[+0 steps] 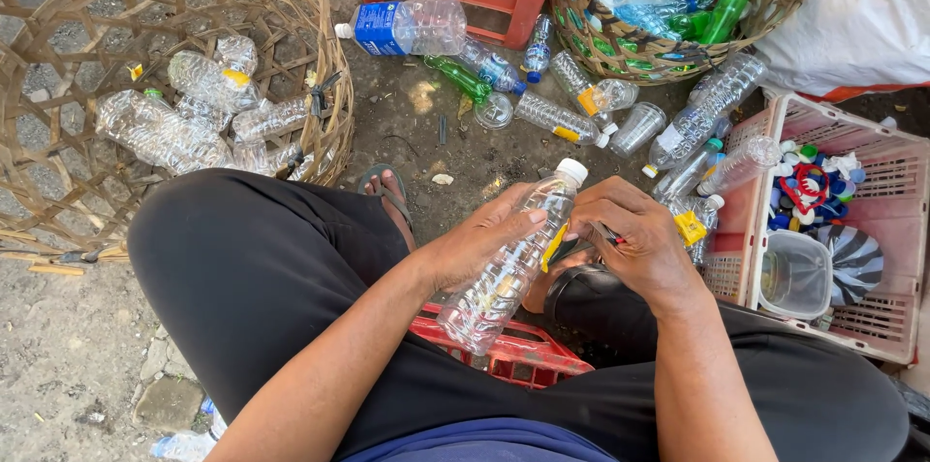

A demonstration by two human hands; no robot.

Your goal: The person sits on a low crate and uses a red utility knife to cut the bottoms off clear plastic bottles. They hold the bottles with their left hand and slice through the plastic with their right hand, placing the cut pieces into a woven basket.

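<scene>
Your left hand (pixel 481 244) wraps around a clear, ribbed plastic bottle (pixel 511 263) with a white cap, held slanted over your lap. Your right hand (pixel 635 239) curls against its yellow label strip, pinching a small red-handled tool. Crumpled clear bottles fill the woven bamboo basket (pixel 329 84); bright caps sit in the pink slotted crate (pixel 872 157).

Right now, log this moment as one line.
left hand: holds clear plastic bottle | right hand: at bottle's yellow label, small tool in fingers | pink crate: bottle caps | woven basket: bottles
</scene>
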